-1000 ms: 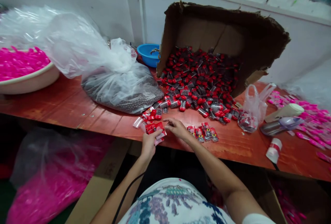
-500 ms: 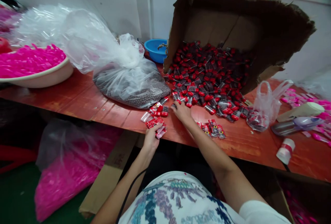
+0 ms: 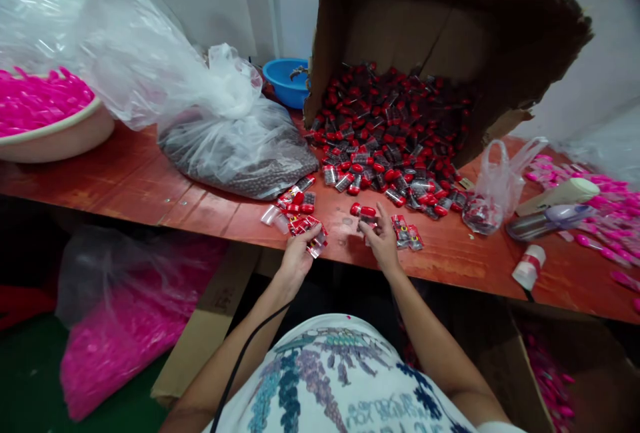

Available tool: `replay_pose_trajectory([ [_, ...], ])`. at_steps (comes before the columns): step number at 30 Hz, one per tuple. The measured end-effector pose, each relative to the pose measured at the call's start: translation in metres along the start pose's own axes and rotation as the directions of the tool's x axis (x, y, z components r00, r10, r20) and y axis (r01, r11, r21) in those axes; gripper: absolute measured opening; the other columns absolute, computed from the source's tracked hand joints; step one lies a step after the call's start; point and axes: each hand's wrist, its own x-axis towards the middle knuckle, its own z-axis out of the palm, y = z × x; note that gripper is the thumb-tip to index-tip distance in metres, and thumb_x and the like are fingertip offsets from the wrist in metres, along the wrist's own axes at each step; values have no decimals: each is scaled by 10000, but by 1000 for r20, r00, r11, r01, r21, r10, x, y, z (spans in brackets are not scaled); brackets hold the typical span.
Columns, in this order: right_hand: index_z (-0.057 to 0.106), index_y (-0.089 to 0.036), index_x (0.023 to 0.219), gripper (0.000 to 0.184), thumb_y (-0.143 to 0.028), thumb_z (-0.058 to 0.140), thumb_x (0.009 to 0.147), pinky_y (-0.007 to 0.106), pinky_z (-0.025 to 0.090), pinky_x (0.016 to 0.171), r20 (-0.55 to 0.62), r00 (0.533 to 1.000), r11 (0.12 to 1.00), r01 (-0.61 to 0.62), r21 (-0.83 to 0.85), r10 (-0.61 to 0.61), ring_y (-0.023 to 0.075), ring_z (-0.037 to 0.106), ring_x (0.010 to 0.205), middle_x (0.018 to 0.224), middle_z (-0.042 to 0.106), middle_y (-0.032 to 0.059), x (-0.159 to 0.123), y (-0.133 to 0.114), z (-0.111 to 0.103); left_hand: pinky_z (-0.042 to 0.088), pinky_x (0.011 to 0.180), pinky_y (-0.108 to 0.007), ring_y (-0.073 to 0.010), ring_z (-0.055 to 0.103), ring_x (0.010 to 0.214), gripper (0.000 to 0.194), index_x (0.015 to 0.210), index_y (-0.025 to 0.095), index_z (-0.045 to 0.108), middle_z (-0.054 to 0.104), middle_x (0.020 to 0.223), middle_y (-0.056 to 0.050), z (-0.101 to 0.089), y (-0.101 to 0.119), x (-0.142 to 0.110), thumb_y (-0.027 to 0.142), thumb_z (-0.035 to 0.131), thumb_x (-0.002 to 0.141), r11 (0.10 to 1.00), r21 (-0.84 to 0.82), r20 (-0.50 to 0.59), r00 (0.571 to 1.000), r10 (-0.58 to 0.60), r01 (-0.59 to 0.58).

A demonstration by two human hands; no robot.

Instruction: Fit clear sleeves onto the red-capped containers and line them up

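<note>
My left hand (image 3: 298, 256) is closed around a bunch of red printed packets (image 3: 309, 227) near the table's front edge. Opposite it, my right hand (image 3: 385, 243) pinches small red-capped clear containers (image 3: 364, 211) with dark contents between thumb and fingers. Just right of that hand lie some red printed packets (image 3: 413, 237) with dark and yellow detail. More red-capped pieces (image 3: 302, 202) and clear plastic sleeves (image 3: 275, 216) sit beyond my left hand. A large pile of the same red-capped containers (image 3: 390, 146) spills out of a cardboard box (image 3: 400, 33) tipped on its side.
A tied clear bag of dark beads (image 3: 240, 153) lies on the red table (image 3: 215, 216), before a blue basin (image 3: 287, 83). At left stands a bowl of pink pieces (image 3: 65, 129). A small plastic bag (image 3: 490, 196), a white roll (image 3: 529, 267) and pink pieces (image 3: 605, 206) are at right.
My right hand has drawn back from the pile toward the front edge, bringing red-capped containers with it. My left hand keeps its packets, and the view has shifted slightly.
</note>
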Motion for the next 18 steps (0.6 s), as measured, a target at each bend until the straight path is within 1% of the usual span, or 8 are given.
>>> replay_pose_trajectory([
  [2,474,-220,1261,548,-358,663,766,307,523,719,26,996,976,-91,196,88,141,599,743,928,636,20,-19,-2,-5,526,522,-250,-126,608,505,199,685,122,599,639,603,2,1,-4,0,-3,730,604,1000,0,7,1000,-17,17],
  [4,520,-222,1201,507,-342,693,740,295,533,714,98,986,943,-158,293,135,154,607,800,938,639,25,-38,-6,-6,526,533,-244,-124,610,514,186,680,125,602,638,603,1,5,-9,0,3,728,619,999,0,34,998,-49,49],
  [5,533,-230,1191,495,-344,696,737,278,536,676,139,978,932,-193,307,157,154,606,797,946,636,26,-46,-9,-6,526,540,-241,-122,612,520,179,678,126,603,639,605,1,7,-12,-1,4,724,627,998,-2,51,997,-66,66],
  [7,537,-249,1215,510,-359,688,740,238,522,570,207,960,926,-245,286,190,145,593,747,928,625,19,-59,-16,-4,527,560,-235,-117,613,533,170,674,129,605,642,612,1,12,-19,-3,4,714,637,996,-4,85,992,-91,92],
  [9,537,-259,1245,521,-373,666,754,207,491,498,244,950,938,-253,236,195,128,565,686,887,608,8,-66,-21,-1,528,579,-240,-120,615,543,157,674,129,609,648,620,-2,17,-25,-5,13,709,644,993,9,117,986,-115,115],
  [12,526,-253,1280,533,-365,639,772,190,474,475,221,959,956,-221,194,177,102,513,627,850,587,-1,-68,-22,1,528,601,-251,-124,613,547,132,684,123,619,657,628,-11,22,-31,-10,24,700,654,989,34,144,979,-145,142],
  [16,501,-242,1315,559,-363,617,781,191,469,450,177,963,954,-237,183,205,99,477,594,800,563,-4,-65,-19,1,523,619,-247,-118,606,540,121,655,122,617,650,606,-14,24,-32,-16,8,655,672,984,48,151,973,-176,170],
  [18,505,-247,1315,558,-365,613,781,191,467,447,152,967,957,-229,180,203,98,464,588,797,553,-3,-64,-19,-1,517,608,-242,-117,605,540,119,635,123,617,652,606,-17,24,-31,-18,11,639,670,984,68,164,971,-174,165],
])
